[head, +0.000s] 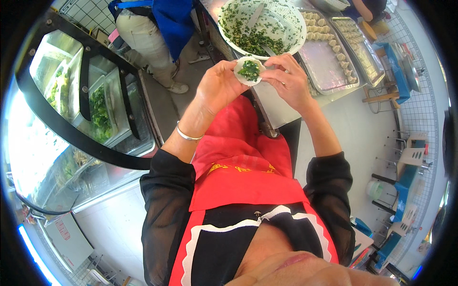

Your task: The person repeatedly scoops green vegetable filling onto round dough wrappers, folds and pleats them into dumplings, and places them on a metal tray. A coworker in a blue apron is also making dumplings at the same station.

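A round dumpling wrapper (237, 70) lies spread across the fingers of my left hand (222, 84), held by its edge. On it sits a mound of chopped green filling (250, 70). The thumb and fingers of my right hand (289, 79) pinch the wrapper's right edge. Just beyond my hands stands a white perforated plastic basin (299, 25) with more green filling (263, 44) and a flat metal spatula (256, 16) in it. To its right, a metal tray (322, 68) carries folded dumplings (340, 56) along its back and right side.
A second metal tray (374, 73) of dumplings lies farther right. At left stands a glass display case (103, 186) with trays of greens (100, 111). A person in pale trousers (141, 39) and a blue apron (173, 25) stands beyond it. Tables and stools line the right wall.
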{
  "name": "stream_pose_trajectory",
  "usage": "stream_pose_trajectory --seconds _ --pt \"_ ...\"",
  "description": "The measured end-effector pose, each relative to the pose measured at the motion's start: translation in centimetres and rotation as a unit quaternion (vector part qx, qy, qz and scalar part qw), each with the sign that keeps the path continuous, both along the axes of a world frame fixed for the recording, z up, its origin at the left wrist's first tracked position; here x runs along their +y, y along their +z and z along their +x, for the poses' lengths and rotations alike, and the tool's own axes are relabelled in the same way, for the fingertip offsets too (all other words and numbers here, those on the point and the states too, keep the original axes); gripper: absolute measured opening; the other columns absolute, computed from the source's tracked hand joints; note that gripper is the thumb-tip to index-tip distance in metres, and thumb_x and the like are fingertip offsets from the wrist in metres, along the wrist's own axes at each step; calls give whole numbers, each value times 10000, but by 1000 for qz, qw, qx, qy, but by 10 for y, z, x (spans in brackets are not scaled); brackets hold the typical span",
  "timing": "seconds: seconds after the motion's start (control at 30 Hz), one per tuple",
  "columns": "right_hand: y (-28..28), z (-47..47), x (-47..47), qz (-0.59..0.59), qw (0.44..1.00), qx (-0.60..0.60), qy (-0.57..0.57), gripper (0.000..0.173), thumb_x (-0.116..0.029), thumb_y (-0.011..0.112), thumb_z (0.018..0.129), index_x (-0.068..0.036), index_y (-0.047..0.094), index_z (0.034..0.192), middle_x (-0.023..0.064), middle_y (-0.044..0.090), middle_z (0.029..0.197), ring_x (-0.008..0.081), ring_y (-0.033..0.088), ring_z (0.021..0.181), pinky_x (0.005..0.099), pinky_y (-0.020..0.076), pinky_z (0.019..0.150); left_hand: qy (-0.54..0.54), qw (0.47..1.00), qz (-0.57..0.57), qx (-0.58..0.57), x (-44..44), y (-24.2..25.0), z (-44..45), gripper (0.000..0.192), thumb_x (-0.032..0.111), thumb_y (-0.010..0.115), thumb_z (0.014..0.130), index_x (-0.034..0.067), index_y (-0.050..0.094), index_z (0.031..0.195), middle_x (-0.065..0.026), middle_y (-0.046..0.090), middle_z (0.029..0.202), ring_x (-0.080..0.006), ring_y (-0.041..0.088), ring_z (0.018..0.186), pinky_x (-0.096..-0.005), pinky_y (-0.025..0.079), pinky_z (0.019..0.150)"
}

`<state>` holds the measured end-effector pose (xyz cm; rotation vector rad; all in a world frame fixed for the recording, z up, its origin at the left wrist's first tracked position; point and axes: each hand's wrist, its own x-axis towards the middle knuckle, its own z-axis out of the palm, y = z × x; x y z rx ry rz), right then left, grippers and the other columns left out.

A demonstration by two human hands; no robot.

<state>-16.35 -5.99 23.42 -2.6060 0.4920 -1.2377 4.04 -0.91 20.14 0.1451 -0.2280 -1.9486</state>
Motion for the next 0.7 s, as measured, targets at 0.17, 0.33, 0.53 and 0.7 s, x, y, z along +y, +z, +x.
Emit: stream_pose_trajectory --seconds 0.17,0.33,0.53,0.7 --pt "-1 0 3 8 999 -41 5 187 44 733 725 -27 648 876 77 639 938 234 607 814 316 497 673 27 989 -69 -131 8 12 -15 363 94 472 903 -104 492 1207 -185 564 1219 -282 544 1155 -428 403 1056" --pt "3 -1 8 13 999 -38 4 163 49 710 747 -14 630 874 92 649 905 248 614 801 315 497 671 64 908 -143 -388 21 24 -20 420 -23 629 835 -40 502 1235 -83 598 1132 -159 593 1052 -299 473 938" --pt "10 1 14 54 998 -32 -7 123 56 686 775 -7 630 865 101 648 853 249 616 751 310 497 651 148 807 -228 -524 23 21 -34 412 17 678 866 -25 507 1238 -59 628 1067 -111 618 964 -248 507 842" --pt "8 4 18 95 994 -48 -19 87 28 670 794 -14 619 851 93 611 788 263 598 719 335 481 618 176 779 -212 -564 29 22 -43 322 88 607 942 -39 513 1223 -77 665 943 -120 654 838 -250 530 762"
